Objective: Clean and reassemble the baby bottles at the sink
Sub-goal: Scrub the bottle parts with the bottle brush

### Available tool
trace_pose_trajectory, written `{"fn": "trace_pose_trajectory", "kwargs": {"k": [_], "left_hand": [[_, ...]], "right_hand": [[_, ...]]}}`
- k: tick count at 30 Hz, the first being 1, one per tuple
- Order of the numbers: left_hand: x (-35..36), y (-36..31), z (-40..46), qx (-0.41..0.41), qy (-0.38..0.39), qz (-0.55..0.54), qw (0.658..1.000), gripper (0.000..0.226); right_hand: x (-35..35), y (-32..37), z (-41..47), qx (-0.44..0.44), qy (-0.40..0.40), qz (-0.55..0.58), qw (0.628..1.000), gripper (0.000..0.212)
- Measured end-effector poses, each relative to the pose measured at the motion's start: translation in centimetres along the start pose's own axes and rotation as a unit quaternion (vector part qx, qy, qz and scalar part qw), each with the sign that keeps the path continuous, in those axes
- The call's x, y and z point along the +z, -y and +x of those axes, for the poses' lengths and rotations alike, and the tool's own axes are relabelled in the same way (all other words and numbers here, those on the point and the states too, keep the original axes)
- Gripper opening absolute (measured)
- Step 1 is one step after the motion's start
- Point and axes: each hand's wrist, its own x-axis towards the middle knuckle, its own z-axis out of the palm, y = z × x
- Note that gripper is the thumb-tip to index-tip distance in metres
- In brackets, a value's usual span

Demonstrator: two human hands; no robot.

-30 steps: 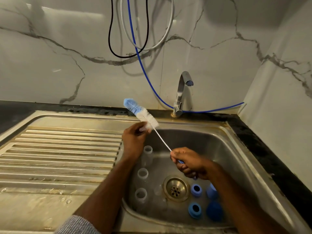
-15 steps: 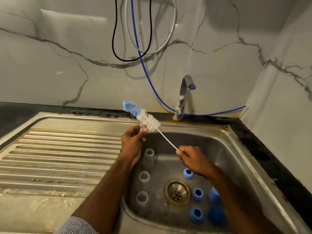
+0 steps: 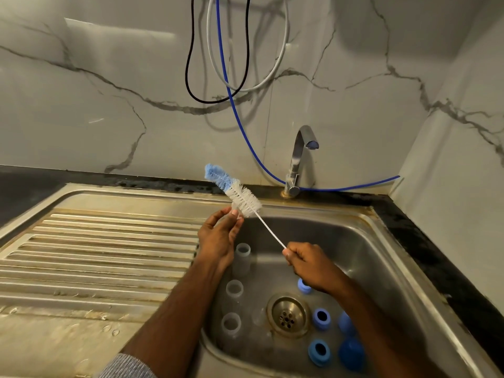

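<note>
Over the sink (image 3: pixel 381 241), right hand (image 3: pixel 311 264) pinches the brush (image 3: pixel 240 196) wire, hiding its handle; left hand (image 3: pixel 218 236) fingers the bristles.

Veined marble wall (image 3: pixel 95 105), black counter (image 3: pixel 436 255), 3 hanging cables (image 3: pixel 216 50)

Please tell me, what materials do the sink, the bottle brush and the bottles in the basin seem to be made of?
Sink: brushed stainless steel, going by its dull grey sheen. Bottle brush: probably nylon bristles, white and blue, on a thin twisted wire stem. Bottles: translucent, frosted-looking, likely plastic.
</note>
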Motion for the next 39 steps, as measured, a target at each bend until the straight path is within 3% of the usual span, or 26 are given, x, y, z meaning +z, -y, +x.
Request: {"fn": "trace_pose_trajectory", "kwargs": {"k": [6,12,18,24,30,34,37,39], "left_hand": [[-0.6,-0.7,0.7,0.012,-0.054,0.049,0.997,0.029],[0.0,0.6,-0.2,0.124,0.028,0.248,0.96,0.021],[-0.5,-0.7,0.9,0.053,-0.061,0.055,0.995,0.023],[0.4,1.3,-0.5,0.036,0.049,0.16,0.985,0.014],[-0.3,-0.8,0.4,0.069,-0.015,0.109,0.992,0.015],[-0.2,0.7,-0.5,0.183,0.045,0.382,0.905,0.017],[0.2,1.2,-0.6,0.236,0.037,0.431,0.87,0.02],[0.0,0.8,-0.2,0.246,-0.01,0.476,0.844,0.025]], "right_hand": [[-0.9,0.0,-0.4,-0.028,0.003,-0.024,0.999,0.035],[0.4,0.3,0.4,-0.038,-0.055,-0.058,0.996,0.038],[-1.0,-0.2,-0.3,-0.027,0.016,-0.046,0.998,0.035],[-0.3,0.5,-0.2,-0.019,0.009,-0.033,0.999,0.035],[-2.2,-0.3,-0.3,-0.005,0.032,-0.034,0.999,0.038],[-1.2,0.2,-0.3,-0.002,0.02,-0.046,0.999,0.036],[-0.7,0.4,-0.2,0.001,-0.017,-0.039,0.999,0.035],[-1.1,0.2,-0.2,-0.002,-0.038,-0.04,0.998,0.035]]}}
